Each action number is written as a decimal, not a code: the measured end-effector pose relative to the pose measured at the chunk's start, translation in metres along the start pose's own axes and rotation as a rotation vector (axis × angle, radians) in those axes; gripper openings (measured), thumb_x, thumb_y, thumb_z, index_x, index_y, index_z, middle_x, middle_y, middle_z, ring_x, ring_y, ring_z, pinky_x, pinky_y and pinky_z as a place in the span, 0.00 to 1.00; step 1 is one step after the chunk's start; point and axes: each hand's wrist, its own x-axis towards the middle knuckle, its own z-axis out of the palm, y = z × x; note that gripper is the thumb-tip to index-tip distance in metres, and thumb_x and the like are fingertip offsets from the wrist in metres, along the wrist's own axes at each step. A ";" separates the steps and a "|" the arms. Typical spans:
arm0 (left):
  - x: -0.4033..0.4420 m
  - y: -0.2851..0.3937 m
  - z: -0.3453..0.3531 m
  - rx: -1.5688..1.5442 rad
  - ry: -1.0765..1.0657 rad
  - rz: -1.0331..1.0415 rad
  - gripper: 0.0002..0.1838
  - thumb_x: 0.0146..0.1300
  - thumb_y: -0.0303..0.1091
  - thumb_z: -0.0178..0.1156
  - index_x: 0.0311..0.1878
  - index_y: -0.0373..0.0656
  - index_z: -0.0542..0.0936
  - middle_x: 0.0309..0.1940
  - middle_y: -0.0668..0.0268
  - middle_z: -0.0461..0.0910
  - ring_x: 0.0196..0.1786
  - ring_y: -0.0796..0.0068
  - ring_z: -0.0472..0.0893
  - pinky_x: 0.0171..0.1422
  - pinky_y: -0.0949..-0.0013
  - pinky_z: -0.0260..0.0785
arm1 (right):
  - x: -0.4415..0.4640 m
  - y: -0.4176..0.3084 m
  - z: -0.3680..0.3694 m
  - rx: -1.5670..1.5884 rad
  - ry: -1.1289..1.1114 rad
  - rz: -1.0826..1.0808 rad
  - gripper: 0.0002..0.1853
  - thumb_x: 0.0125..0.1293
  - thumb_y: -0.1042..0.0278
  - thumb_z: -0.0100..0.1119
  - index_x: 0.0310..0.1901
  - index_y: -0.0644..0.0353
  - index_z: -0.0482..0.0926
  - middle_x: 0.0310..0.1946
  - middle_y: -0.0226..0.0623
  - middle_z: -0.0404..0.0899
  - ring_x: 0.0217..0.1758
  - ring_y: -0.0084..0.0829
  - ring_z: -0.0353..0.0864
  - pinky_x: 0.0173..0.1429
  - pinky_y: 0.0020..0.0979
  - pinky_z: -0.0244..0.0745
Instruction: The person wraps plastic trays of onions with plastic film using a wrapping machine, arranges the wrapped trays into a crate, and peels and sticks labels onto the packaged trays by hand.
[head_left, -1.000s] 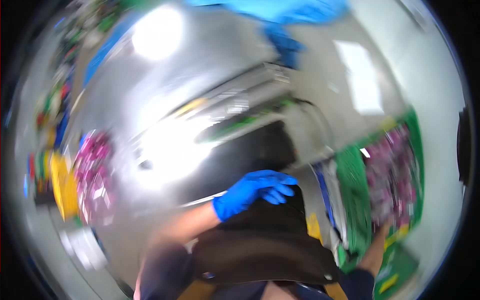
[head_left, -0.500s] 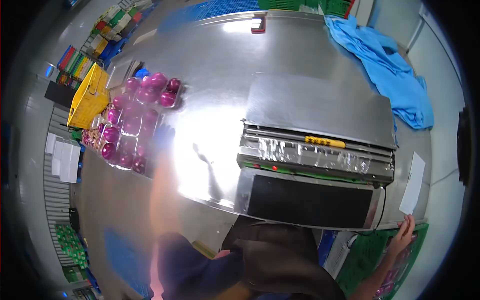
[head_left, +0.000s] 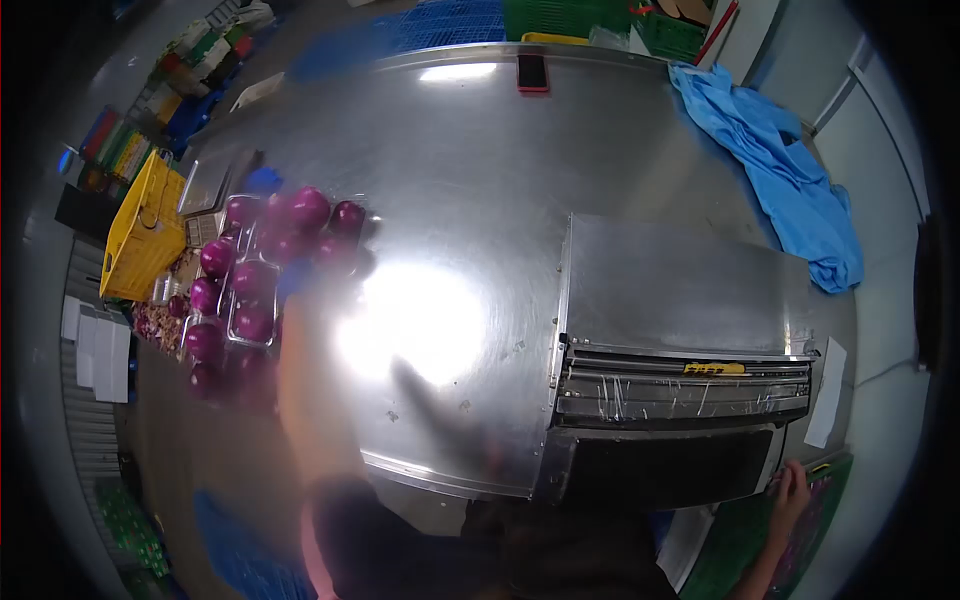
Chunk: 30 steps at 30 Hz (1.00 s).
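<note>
Red onions (head_left: 205,296) sit in clear plastic trays (head_left: 240,338) at the left end of the metal table. My left hand (head_left: 290,278) is at the trays, smeared by motion and with blue at the wrist or hand; whether its fingers grip anything is unclear. At the near right corner of the table, my right hand (head_left: 792,484) has its fingers apart and holds nothing visible. Just beyond it lies a strip of white paper (head_left: 826,395). A film-wrapping machine (head_left: 690,385) with a black plate (head_left: 670,466) stands to the left of that hand.
A yellow crate (head_left: 143,235) stands beyond the onions, near loose onion skins (head_left: 155,322). A phone (head_left: 532,73) lies at the table's far edge. Crumpled blue cloth (head_left: 765,170) runs along the right side. A green crate (head_left: 730,535) is below my right hand.
The view has shifted, so the table and machine appear lower. My left hand has moved farther in toward the onion trays. My right hand stays near the corner, slightly away from the paper's end.
</note>
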 end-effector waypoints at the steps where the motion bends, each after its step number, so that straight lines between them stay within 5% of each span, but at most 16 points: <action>1: 0.002 0.013 -0.016 0.054 -0.066 -0.027 0.11 0.56 0.40 0.66 0.36 0.43 0.81 0.33 0.57 0.83 0.38 0.55 0.82 0.45 0.59 0.73 | 0.001 -0.008 0.003 -0.005 -0.008 0.009 0.08 0.71 0.73 0.49 0.47 0.64 0.77 0.26 0.32 0.77 0.22 0.16 0.73 0.26 0.20 0.67; 6: 0.007 0.019 -0.022 -0.088 -0.077 -0.408 0.13 0.56 0.43 0.67 0.31 0.41 0.82 0.32 0.53 0.82 0.36 0.50 0.80 0.42 0.57 0.72 | 0.009 -0.037 0.025 0.007 -0.057 -0.007 0.08 0.71 0.73 0.50 0.46 0.64 0.77 0.25 0.32 0.76 0.21 0.17 0.73 0.26 0.21 0.67; 9: 0.009 0.029 -0.032 0.106 0.052 -0.383 0.15 0.55 0.44 0.67 0.31 0.41 0.82 0.29 0.52 0.81 0.30 0.50 0.78 0.38 0.57 0.71 | 0.016 -0.046 0.032 0.064 -0.117 0.008 0.08 0.71 0.74 0.50 0.46 0.64 0.77 0.26 0.32 0.77 0.21 0.17 0.73 0.26 0.21 0.68; 11: -0.011 0.034 -0.031 0.095 0.332 -0.257 0.15 0.55 0.46 0.68 0.31 0.42 0.83 0.26 0.53 0.81 0.27 0.51 0.77 0.35 0.57 0.70 | 0.023 -0.052 0.037 0.082 -0.144 -0.020 0.08 0.70 0.74 0.50 0.46 0.65 0.77 0.26 0.32 0.77 0.22 0.17 0.74 0.27 0.21 0.68; 12: -0.014 0.055 -0.055 -0.024 0.175 -0.388 0.16 0.53 0.46 0.70 0.31 0.41 0.84 0.25 0.55 0.82 0.25 0.57 0.77 0.35 0.59 0.69 | 0.026 -0.055 0.040 0.092 -0.155 -0.031 0.08 0.70 0.75 0.50 0.46 0.65 0.77 0.26 0.32 0.77 0.22 0.17 0.74 0.27 0.21 0.68; 13: -0.014 0.018 -0.028 -0.465 0.207 -0.441 0.19 0.53 0.47 0.70 0.31 0.37 0.84 0.26 0.60 0.84 0.27 0.65 0.79 0.37 0.63 0.70 | 0.031 -0.061 0.045 0.103 -0.142 -0.074 0.08 0.70 0.75 0.50 0.46 0.65 0.77 0.26 0.32 0.78 0.22 0.18 0.75 0.27 0.21 0.69; 15: -0.039 0.114 -0.116 -0.341 0.220 -0.486 0.21 0.55 0.45 0.69 0.36 0.32 0.83 0.29 0.64 0.84 0.30 0.70 0.78 0.41 0.68 0.71 | 0.044 -0.086 0.058 0.121 -0.125 -0.165 0.08 0.69 0.76 0.51 0.46 0.65 0.78 0.26 0.33 0.78 0.23 0.19 0.75 0.28 0.21 0.69; 18: -0.063 0.136 -0.133 -0.489 0.336 -0.353 0.13 0.59 0.36 0.63 0.35 0.31 0.81 0.32 0.62 0.82 0.36 0.66 0.79 0.47 0.67 0.73 | 0.062 -0.145 0.084 0.190 -0.160 -0.345 0.08 0.67 0.78 0.52 0.45 0.65 0.78 0.27 0.34 0.80 0.25 0.21 0.78 0.32 0.21 0.73; 21: -0.070 0.128 -0.120 -1.864 0.108 -0.531 0.05 0.58 0.26 0.58 0.30 0.33 0.77 0.36 0.57 0.79 0.41 0.62 0.78 0.53 0.60 0.74 | 0.071 -0.217 0.125 0.410 -0.280 -0.493 0.09 0.66 0.78 0.52 0.45 0.66 0.79 0.29 0.36 0.82 0.28 0.22 0.81 0.35 0.23 0.77; 22: -0.076 0.159 -0.139 -1.808 0.047 -0.647 0.03 0.54 0.20 0.53 0.26 0.36 0.73 0.36 0.55 0.76 0.40 0.61 0.76 0.53 0.58 0.73 | 0.070 -0.247 0.135 0.443 -0.380 -0.426 0.09 0.66 0.77 0.53 0.46 0.66 0.79 0.31 0.37 0.83 0.28 0.23 0.81 0.37 0.24 0.78; 25: -0.100 0.196 -0.142 -2.100 -0.420 -0.562 0.02 0.56 0.22 0.53 0.29 0.37 0.74 0.36 0.55 0.77 0.38 0.62 0.75 0.50 0.62 0.73 | 0.064 -0.303 0.171 0.592 -0.594 -0.399 0.13 0.66 0.70 0.56 0.50 0.67 0.77 0.36 0.43 0.82 0.34 0.30 0.84 0.40 0.28 0.78; 27: -0.121 0.225 -0.139 -1.983 -0.511 -0.585 0.03 0.57 0.24 0.52 0.28 0.39 0.74 0.33 0.56 0.76 0.35 0.64 0.75 0.45 0.64 0.72 | 0.063 -0.320 0.190 0.519 -0.613 -0.486 0.18 0.66 0.64 0.57 0.53 0.69 0.74 0.40 0.48 0.80 0.37 0.37 0.83 0.43 0.33 0.77; 28: -0.132 0.227 -0.129 -1.770 -0.555 -0.206 0.07 0.59 0.27 0.52 0.25 0.42 0.73 0.30 0.58 0.75 0.34 0.65 0.74 0.44 0.64 0.72 | 0.063 -0.321 0.203 0.502 -0.599 -0.535 0.21 0.66 0.62 0.58 0.54 0.70 0.73 0.43 0.51 0.79 0.38 0.40 0.83 0.45 0.36 0.76; 29: -0.139 0.257 -0.151 -1.891 -0.503 -0.627 0.08 0.58 0.27 0.52 0.22 0.43 0.72 0.24 0.62 0.73 0.31 0.68 0.74 0.43 0.65 0.71 | 0.064 -0.322 0.208 0.479 -0.636 -0.507 0.22 0.66 0.62 0.58 0.54 0.71 0.73 0.44 0.53 0.78 0.39 0.42 0.83 0.46 0.37 0.76; 30: -0.149 0.257 -0.144 -1.348 -0.317 -0.353 0.09 0.58 0.27 0.52 0.22 0.43 0.71 0.22 0.64 0.72 0.28 0.70 0.73 0.43 0.65 0.71 | 0.064 -0.322 0.212 0.455 -0.678 -0.479 0.22 0.66 0.62 0.58 0.54 0.72 0.73 0.45 0.54 0.77 0.40 0.43 0.82 0.47 0.38 0.75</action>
